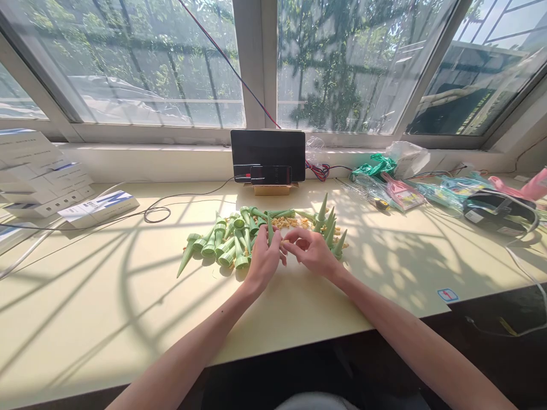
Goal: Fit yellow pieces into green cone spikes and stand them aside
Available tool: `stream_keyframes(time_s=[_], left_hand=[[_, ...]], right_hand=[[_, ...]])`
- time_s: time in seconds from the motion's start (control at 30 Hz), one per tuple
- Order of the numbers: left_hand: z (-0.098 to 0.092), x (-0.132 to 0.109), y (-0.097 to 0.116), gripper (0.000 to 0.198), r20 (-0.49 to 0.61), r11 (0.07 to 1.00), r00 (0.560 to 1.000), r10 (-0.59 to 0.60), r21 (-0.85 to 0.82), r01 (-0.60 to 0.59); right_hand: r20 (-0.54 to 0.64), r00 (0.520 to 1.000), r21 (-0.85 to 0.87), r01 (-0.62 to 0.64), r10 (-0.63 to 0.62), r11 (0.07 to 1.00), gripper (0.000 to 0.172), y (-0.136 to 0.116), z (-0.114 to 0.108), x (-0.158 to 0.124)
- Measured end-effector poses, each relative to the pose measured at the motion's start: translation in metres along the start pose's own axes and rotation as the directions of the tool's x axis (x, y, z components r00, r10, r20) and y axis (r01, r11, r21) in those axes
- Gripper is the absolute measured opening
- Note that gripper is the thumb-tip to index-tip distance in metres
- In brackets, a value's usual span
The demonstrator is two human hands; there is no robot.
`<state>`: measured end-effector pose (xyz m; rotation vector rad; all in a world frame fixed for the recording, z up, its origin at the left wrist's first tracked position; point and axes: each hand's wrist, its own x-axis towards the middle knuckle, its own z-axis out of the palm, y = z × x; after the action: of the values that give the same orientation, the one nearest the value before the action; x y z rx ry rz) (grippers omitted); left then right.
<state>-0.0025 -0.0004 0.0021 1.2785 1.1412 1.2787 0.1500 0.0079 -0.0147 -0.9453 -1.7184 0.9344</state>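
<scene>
My left hand (265, 256) is closed around a green pointed cone (270, 229), whose tip sticks up past the fingers. Close against it, my right hand (311, 250) has thumb and forefinger pinched on a small tan piece (285, 243), partly hidden by the fingers. Left of my hands lies a heap of green cones (226, 239) with flared round ends. Beyond the hands are scattered small tan pieces (288, 221). Several more green cones (330, 225) stand with their points up behind and beside my right hand.
A black tablet (268, 149) on a brown stand, with a phone (271, 175) before it, faces me under the window. White boxes (38, 171) are stacked at left, near a loose black cable (156, 212). Plastic bags (401, 191) and a black device (496, 213) lie at right.
</scene>
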Motion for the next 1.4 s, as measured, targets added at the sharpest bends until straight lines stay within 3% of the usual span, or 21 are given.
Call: stream_keyframes(time_s=[0.13,0.43,1.4], left_hand=[[0.0005,-0.0002,-0.0003,0.018,0.008,1.000,1.000,-0.012,0.010,0.012],[0.0006,-0.0010,0.0009,0.019,0.035,1.000,0.999,-0.019,0.002,0.019],[0.0001,-0.0007,-0.0018,0.017,0.036,1.000,0.999,0.011,0.000,-0.011]], right_hand=[[0.014,1.000,0.016,0.017,-0.017,1.000,0.025,-0.0013,-0.0002,-0.0007],[-0.002,1.000,-0.073,-0.009,0.009,0.997,0.037,-0.0069,-0.0015,0.0003],[0.015,1.000,-0.045,0.018,-0.018,0.999,0.023,-0.0050,-0.0015,-0.0019]])
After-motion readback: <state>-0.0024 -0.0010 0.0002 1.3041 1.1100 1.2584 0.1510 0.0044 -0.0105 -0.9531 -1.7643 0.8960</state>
